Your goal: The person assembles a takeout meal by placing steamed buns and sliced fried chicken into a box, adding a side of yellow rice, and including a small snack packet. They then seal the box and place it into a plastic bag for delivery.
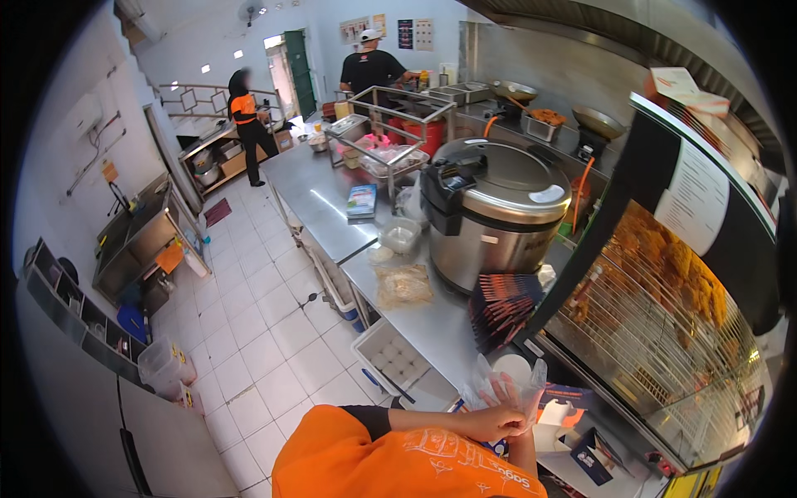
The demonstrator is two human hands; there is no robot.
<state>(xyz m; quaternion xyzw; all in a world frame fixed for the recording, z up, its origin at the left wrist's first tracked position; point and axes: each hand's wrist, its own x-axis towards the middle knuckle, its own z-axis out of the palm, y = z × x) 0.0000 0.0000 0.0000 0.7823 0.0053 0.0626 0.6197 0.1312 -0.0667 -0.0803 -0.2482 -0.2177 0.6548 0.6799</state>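
Plastic (537, 383), clear and thin, surrounds the spread right hand (505, 390) at lower centre; the left hand (498, 422) curls at its wrist, pinch unclear; a white rectangular tub (369, 334), centre, holds pale round pieces (397, 361); a black-framed glass cabinet (638, 158), right, holds golden fried food (697, 278).

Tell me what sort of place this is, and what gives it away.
Probably a commercial kitchen, perhaps a fried-food takeaway: there's a large steel cooker, a wok at the back, and a glass-fronted display case of golden fried-looking food.
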